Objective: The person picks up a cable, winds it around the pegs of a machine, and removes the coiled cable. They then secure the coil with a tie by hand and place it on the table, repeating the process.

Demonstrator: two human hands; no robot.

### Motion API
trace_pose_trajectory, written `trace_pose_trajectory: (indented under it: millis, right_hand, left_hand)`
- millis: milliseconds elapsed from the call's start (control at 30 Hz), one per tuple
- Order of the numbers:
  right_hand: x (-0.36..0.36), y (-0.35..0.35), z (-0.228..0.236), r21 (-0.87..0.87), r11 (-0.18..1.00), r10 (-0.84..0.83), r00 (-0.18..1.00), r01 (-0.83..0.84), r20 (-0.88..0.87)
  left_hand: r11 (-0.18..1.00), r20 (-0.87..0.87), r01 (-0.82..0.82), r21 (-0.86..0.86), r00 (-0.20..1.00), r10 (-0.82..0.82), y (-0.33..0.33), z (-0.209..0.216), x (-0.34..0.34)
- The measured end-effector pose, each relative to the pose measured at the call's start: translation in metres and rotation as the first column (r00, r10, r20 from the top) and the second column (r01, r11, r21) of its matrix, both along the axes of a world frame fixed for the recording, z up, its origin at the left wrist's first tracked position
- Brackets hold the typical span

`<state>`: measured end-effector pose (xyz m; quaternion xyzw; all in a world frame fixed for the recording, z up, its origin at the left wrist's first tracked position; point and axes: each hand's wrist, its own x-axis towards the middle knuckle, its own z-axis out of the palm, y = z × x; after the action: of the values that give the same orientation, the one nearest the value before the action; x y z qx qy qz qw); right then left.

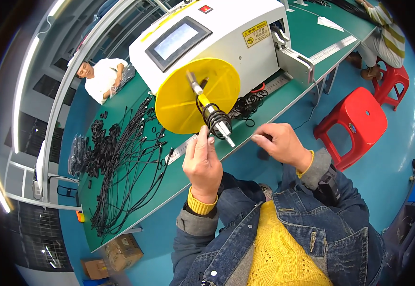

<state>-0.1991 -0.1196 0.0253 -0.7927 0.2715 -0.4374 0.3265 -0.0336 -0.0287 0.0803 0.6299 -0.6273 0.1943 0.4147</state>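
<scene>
1. Cable (215, 119) sits looped around the spindle (203, 98), before the yellow disc (174, 107).
2. Left hand (202, 164): fingertips narrow, at the cable's lower side; cannot tell whether they pinch it.
3. Right hand (286, 145): fingers curled narrow, spindle apart; cannot tell if holding anything.
4. Ideally, handle loops together, lightly, avoiding tangles.

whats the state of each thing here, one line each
screen: lit
red switch: on or off unclear
yellow disc: upright, spinning or still unclear
black cable: coiled around the rod
left hand: fingertips at the coil, grip unclear
right hand: fingers bent, apart from the coil
loose cables: spread on the tabletop
nearer red stool: upright, unoccupied
strip lights: lit
</scene>
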Motion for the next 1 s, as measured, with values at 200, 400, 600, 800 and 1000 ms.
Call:
trace_pose_trajectory:
  millis: [200,400,600,800,1000]
  right_hand:
    - [0.025,-0.001,0.037,0.016,0.994,0.100,0.978,-0.105,0.182]
    - [0.030,-0.028,0.031,0.219,0.966,0.113,0.986,-0.137,0.119]
    - [0.038,-0.045,0.038,0.073,0.965,0.237,0.955,-0.253,0.180]
    - [0.039,-0.045,0.033,0.095,0.925,0.344,0.918,-0.368,0.198]
    - [0.043,-0.047,0.033,0.064,0.901,0.416,0.895,-0.430,0.164]
  left_hand:
    - [0.999,0.190,-0.032,0.040,0.982,0.023,-0.008,0.014,-0.013]
    - [0.929,0.052,-0.096,0.357,0.995,0.083,-0.010,0.035,-0.016]
    - [0.926,0.111,0.060,0.373,0.988,-0.109,-0.013,0.032,0.013]
    - [0.907,-0.026,0.183,0.379,0.982,-0.187,-0.012,0.026,0.016]
    - [0.907,-0.148,0.260,0.330,0.964,-0.222,-0.012,0.021,0.017]
